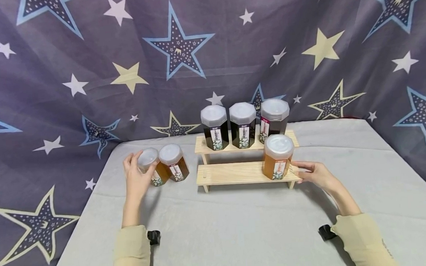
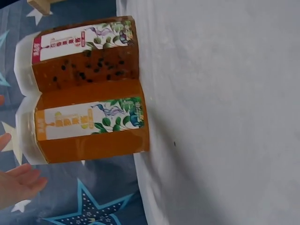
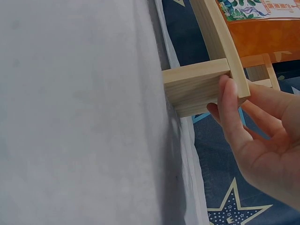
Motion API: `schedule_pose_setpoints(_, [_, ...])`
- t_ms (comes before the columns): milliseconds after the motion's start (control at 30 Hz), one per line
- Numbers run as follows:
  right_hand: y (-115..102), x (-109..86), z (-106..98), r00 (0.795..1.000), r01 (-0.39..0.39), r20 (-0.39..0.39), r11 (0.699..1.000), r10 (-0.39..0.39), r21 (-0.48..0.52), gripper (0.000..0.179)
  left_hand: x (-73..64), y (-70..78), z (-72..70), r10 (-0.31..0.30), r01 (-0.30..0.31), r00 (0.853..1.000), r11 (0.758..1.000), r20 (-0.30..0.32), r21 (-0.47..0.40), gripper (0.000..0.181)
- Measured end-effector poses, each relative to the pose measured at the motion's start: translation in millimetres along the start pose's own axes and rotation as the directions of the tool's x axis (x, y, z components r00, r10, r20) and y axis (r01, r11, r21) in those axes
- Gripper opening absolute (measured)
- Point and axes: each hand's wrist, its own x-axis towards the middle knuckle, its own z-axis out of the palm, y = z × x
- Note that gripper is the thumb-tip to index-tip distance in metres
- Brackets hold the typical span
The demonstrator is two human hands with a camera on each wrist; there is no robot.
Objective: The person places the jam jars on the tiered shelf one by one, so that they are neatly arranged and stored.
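In the head view my left hand [image 1: 136, 175] is at the lid of an amber jar [image 1: 160, 176], with its thumb and fingers spread to either side. The left wrist view shows those fingers [image 2: 21, 185] apart from that jar [image 2: 93, 129]. Touching it is a second, browner jar [image 2: 89, 61] with dark specks. My right hand [image 1: 315, 176] pinches the right end of the lower step of a wooden two-tier shelf [image 1: 234, 173]; thumb and fingers [image 3: 229, 105] meet the board's corner in the right wrist view. An orange jar [image 1: 279, 161] stands on that step, beside the hand.
On the upper step stand three dark jars with frosted lids: left [image 1: 215, 128], middle [image 1: 243, 126] and right [image 1: 274, 118]. Grey cloth covers the table [image 1: 234, 230]. A star-patterned curtain [image 1: 202, 88] hangs behind and at both sides.
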Motion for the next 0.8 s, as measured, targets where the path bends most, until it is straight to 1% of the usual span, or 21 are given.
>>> schedule_pose_setpoints(267, [1, -0.1, 0, 1.000, 0.014, -0.001, 1.000, -0.014, 0.002, 0.045, 3.3, -7.5, 0.9, -0.032, 0.032, 0.998, 0.999, 0.058, -0.005, 0.056])
schedule_pose_setpoints(367, [0, -0.7, 0, 1.000, 0.013, -0.004, 1.000, -0.013, -0.001, 0.045, 3.7, -9.9, 1.2, -0.031, 0.031, 0.997, 0.999, 0.071, -0.010, 0.056])
schedule_pose_setpoints(633, [-2, -1.2, 0, 1.000, -0.007, 0.009, 1.000, 0.007, 0.012, 0.046, 4.7, -15.6, 2.6, -0.006, 0.008, 0.999, 0.999, 0.051, -0.036, 0.053])
schedule_pose_setpoints(800, [-1, -1.2, 0, 1.000, 0.006, 0.005, 1.000, -0.007, 0.017, 0.046, 5.6, -17.3, 5.0, -0.025, 0.028, 0.998, 0.999, 0.065, -0.036, 0.053])
